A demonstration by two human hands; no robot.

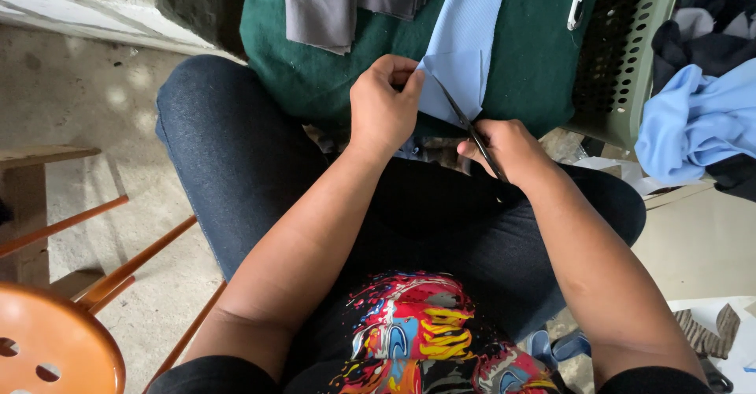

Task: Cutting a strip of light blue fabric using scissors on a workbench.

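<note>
— What do you have in view?

— My left hand (383,109) pinches the folded corner of a light blue woven cloth strip (465,55), which lies over a dark green fabric bundle (528,63) on the far side of my lap. My right hand (508,148) is clenched on thin dark metal scissors (465,122), blades on the fold.

— What worries you?

— The tips point toward my left fingers (very near); a slip could nick them. If the pinch slackens, I judge the cut could wander, or catch the green bundle underneath.
</note>
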